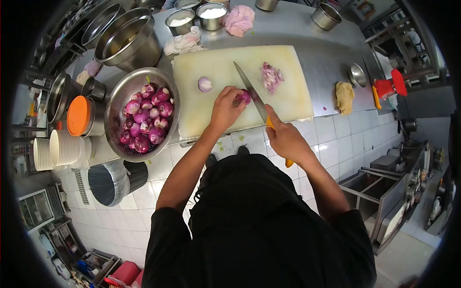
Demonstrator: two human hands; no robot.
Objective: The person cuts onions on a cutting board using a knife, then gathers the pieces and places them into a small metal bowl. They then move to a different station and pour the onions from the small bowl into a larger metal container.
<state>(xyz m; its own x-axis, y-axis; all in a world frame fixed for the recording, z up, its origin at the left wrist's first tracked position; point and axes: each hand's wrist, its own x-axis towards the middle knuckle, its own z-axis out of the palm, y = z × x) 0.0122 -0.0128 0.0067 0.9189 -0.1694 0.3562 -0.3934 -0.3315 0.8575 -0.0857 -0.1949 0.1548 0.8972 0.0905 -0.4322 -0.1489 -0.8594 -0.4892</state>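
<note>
My left hand [227,106] is closed on a piece of red onion [244,97], pressing it to the white cutting board [201,62]. In my right hand [288,139] is a kitchen knife [252,90] with a yellow-orange handle, its long blade pointing away from me, close against the right side of the onion. Left of my left hand lies a pale onion half [205,84]. A small pile of chopped onion [272,78] sits on the board to the right of the blade.
A metal colander [112,103] of red onions stands left of the board. Beyond it is a large steel pot [125,41]. Cloths [185,43] and steel containers [212,14] lie at the back. On the right are a yellow cloth [344,97] and a small bowl [357,75].
</note>
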